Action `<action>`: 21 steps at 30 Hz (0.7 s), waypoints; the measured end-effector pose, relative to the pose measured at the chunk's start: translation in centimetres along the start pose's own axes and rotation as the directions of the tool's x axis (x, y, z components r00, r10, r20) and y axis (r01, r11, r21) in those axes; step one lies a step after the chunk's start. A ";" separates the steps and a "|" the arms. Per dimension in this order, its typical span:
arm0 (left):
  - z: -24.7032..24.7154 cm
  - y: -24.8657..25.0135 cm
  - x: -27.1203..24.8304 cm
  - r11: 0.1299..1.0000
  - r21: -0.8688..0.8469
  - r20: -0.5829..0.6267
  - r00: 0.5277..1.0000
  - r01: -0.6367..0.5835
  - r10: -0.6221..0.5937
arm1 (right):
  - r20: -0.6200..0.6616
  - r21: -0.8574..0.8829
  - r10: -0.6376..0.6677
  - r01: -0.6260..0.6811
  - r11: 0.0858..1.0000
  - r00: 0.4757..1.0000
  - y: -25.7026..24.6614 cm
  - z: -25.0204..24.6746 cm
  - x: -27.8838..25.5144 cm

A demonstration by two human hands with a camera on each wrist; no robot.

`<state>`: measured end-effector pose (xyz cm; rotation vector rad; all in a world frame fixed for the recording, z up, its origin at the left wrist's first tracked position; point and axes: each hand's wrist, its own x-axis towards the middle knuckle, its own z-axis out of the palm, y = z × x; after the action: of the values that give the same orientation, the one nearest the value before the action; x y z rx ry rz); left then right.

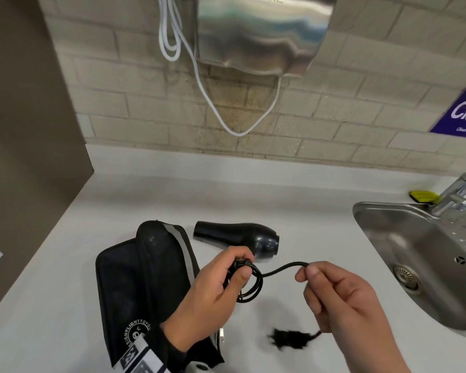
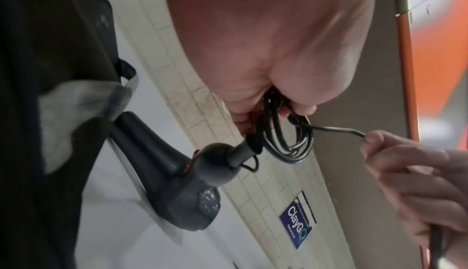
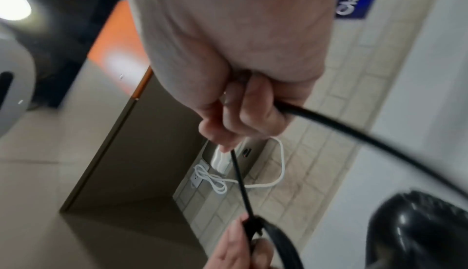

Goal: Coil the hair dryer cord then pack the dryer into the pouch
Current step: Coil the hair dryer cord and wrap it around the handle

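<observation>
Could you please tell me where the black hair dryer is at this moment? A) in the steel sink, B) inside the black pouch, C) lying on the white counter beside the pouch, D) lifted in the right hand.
C: the black hair dryer lies on the white counter beside the black fabric pouch, while both hands hold only its black cord.

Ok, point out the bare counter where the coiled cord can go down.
Bare counter runs behind the hair dryer up to the wall, and between dryer and sink. Left of the pouch is free too. It is crowded up front, where both hands work by the dark clump.
</observation>
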<state>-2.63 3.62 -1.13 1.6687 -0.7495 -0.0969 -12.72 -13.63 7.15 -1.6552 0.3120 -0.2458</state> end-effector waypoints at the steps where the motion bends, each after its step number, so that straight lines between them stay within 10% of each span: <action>1: 0.0 -0.1 -0.1 0.999 0.025 0.028 0.999 -0.021 0.021 | -0.014 -0.102 -0.045 0.043 0.994 0.999 -0.2 -0.2 0.0; 6: 0.3 -0.7 -0.1 0.990 0.138 0.059 0.998 -0.009 0.001 | -0.038 -0.392 -0.247 0.213 0.895 0.968 -1.1 -0.4 0.0; 21: 0.2 -0.7 -0.1 0.998 -0.050 -0.070 0.997 0.035 -0.039 | -0.096 -0.362 -0.404 0.346 0.865 0.910 4.4 1.4 2.7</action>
<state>-2.52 3.53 -1.84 1.6313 -0.6576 -0.0811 -9.98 -13.69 2.58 -2.0380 0.1575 -0.6632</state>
